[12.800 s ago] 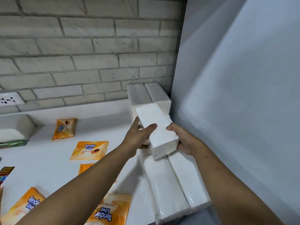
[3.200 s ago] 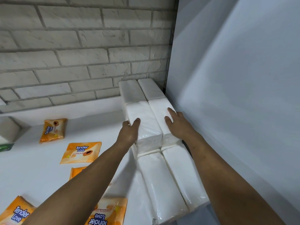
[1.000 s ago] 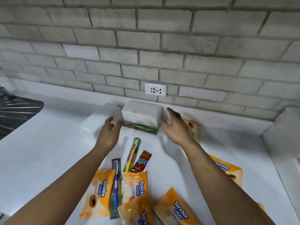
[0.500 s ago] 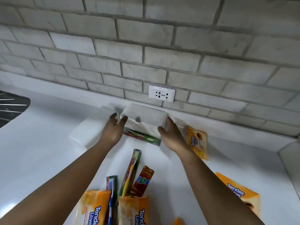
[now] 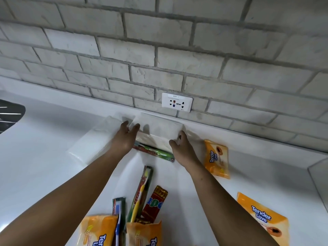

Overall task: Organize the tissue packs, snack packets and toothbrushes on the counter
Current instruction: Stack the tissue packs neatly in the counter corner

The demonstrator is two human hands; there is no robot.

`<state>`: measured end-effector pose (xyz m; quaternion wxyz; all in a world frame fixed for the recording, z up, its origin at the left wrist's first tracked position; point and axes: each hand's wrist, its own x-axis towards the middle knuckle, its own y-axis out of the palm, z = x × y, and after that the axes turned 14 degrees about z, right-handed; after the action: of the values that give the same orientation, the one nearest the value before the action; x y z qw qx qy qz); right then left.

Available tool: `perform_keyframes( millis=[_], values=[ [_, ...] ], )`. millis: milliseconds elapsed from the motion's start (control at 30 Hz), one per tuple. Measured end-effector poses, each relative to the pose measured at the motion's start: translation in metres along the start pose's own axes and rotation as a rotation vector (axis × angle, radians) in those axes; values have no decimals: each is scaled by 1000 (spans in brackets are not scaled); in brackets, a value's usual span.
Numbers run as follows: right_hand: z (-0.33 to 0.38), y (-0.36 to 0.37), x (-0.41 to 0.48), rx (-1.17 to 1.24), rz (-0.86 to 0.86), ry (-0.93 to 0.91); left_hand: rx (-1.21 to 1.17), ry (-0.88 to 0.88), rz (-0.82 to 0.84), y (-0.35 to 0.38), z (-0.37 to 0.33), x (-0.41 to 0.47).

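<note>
Tissue pack (image 5: 159, 127), white counter (image 5: 44, 139), brick wall (image 5: 177, 59)

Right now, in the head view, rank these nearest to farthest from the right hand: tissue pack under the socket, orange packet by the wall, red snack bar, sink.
1. tissue pack: touching the right hand, ahead of it.
2. orange packet: just to its right.
3. red snack bar: nearer the person, leftward.
4. sink: far left edge.
</note>
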<state>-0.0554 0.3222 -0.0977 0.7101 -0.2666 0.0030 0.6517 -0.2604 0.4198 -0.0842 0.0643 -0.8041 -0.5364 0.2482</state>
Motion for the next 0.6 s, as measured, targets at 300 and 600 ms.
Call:
perform_keyframes(
  millis=[300,600],
  values=[
    [-5,1,-2,162,114,75,-45,-51,37,-3,-9,5],
    [3,-5,-14,277,94,71,-72,8,31,-4,-15,-9]
  ],
)
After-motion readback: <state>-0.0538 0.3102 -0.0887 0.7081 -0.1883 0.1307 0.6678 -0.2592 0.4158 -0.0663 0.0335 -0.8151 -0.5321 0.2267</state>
